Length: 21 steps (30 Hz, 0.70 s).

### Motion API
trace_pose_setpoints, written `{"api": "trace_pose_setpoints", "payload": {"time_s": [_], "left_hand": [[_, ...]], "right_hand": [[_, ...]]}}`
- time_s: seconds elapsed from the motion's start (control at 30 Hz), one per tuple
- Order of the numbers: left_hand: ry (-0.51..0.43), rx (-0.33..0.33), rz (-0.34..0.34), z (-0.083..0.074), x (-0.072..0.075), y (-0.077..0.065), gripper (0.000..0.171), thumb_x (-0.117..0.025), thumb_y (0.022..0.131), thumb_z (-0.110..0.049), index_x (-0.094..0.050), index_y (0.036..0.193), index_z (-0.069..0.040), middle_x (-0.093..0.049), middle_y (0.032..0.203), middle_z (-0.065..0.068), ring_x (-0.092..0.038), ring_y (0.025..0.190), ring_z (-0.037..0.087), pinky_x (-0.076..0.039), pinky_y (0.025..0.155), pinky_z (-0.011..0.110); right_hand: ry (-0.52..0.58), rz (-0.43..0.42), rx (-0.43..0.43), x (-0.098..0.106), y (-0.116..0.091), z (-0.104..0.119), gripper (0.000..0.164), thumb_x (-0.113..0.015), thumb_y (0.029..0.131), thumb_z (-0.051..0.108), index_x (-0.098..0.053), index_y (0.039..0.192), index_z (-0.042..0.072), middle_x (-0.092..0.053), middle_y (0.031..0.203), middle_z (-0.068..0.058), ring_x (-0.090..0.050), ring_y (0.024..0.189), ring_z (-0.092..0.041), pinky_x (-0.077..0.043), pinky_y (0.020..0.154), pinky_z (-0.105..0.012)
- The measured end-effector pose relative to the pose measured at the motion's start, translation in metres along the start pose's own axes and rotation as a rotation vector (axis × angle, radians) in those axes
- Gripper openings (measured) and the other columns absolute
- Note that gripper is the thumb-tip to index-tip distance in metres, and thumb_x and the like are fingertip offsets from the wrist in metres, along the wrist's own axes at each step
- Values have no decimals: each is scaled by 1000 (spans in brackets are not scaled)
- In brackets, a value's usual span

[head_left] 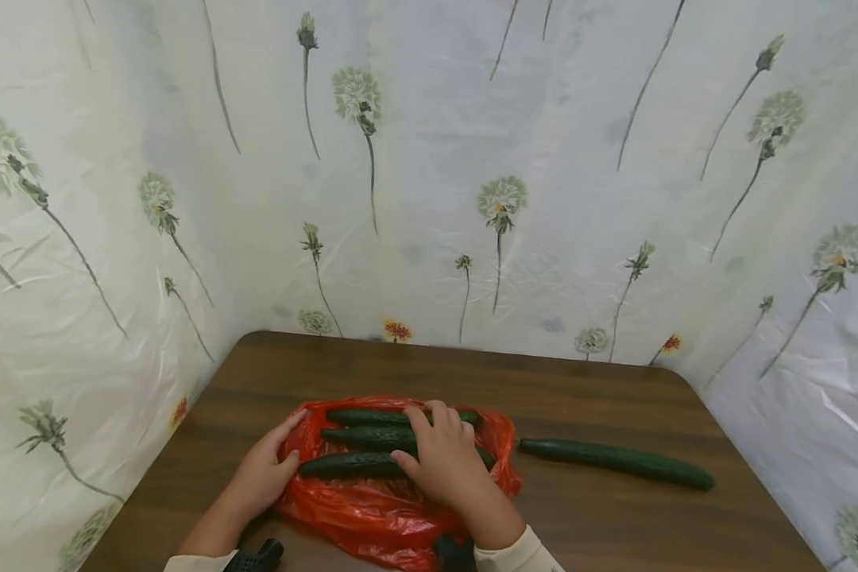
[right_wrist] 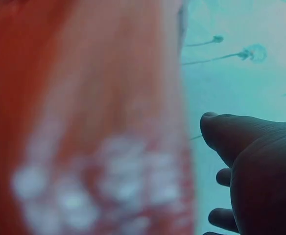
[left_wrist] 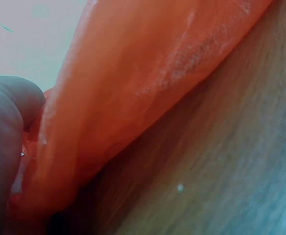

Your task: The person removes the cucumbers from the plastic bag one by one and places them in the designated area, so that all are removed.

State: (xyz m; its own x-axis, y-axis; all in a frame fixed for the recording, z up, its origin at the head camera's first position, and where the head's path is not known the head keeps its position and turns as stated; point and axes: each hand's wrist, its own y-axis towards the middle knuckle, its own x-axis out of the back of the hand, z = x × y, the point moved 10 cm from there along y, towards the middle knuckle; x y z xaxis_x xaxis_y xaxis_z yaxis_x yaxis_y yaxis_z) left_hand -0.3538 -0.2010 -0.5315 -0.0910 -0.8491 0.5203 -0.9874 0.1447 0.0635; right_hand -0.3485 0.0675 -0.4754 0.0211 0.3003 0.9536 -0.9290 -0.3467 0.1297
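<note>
Three dark green cucumbers lie side by side on an opened red plastic bag [head_left: 372,520]: a far one [head_left: 361,416], a middle one [head_left: 363,436] and a near one [head_left: 346,465]. My left hand [head_left: 260,473] holds the bag's left edge between thumb and fingers; the left wrist view shows the red film [left_wrist: 118,83] close up beside a finger. Over the cucumbers' right part is my right hand [head_left: 452,461], fingers spread, covering some of their length. In the right wrist view its thumb [right_wrist: 241,134] stands out straight beside the blurred bag.
Another cucumber [head_left: 615,460] lies on the brown wooden table [head_left: 615,524], just right of the bag. Dandelion-patterned cloth [head_left: 429,159] hangs behind the table and along both sides. A dark device [head_left: 257,556] is at the left wrist.
</note>
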Motion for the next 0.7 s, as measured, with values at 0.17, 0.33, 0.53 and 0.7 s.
{"api": "trace_pose_setpoints", "payload": {"time_s": [0.17, 0.33, 0.53, 0.7], "left_hand": [[2, 17, 12, 3, -3, -2, 67, -57, 101, -5, -39, 164, -19, -35, 167, 21, -33, 153, 42, -31, 121, 62], [-24, 6, 9, 0, -3, 0, 66, -56, 101, -5, -38, 164, -20, -33, 167, 22, -32, 153, 43, -30, 121, 64], [5, 11, 4, -2, 0, 1, 67, -56, 101, -5, -39, 164, -20, -35, 167, 22, -33, 153, 43, -30, 121, 64], [12, 13, 5, 2, -2, 1, 67, -56, 101, -5, -39, 164, -19, -35, 167, 22, -33, 153, 43, -29, 122, 63]], "right_hand": [[-14, 31, -1, -13, -1, -5, 73, -63, 96, 63, -46, 154, 23, -46, 152, -13, -48, 133, -37, -45, 99, -61], [-29, 45, 18, -18, 4, -7, 72, -63, 96, 64, -47, 154, 24, -47, 148, -10, -50, 129, -35, -46, 100, -59], [-39, 94, 27, -25, 5, -5, 69, -64, 96, 63, -51, 152, 24, -50, 145, -7, -49, 128, -34, -45, 98, -58], [-56, 95, 26, -28, 3, -5, 69, -64, 95, 63, -52, 150, 22, -51, 144, -8, -48, 128, -34, -44, 98, -57]]}}
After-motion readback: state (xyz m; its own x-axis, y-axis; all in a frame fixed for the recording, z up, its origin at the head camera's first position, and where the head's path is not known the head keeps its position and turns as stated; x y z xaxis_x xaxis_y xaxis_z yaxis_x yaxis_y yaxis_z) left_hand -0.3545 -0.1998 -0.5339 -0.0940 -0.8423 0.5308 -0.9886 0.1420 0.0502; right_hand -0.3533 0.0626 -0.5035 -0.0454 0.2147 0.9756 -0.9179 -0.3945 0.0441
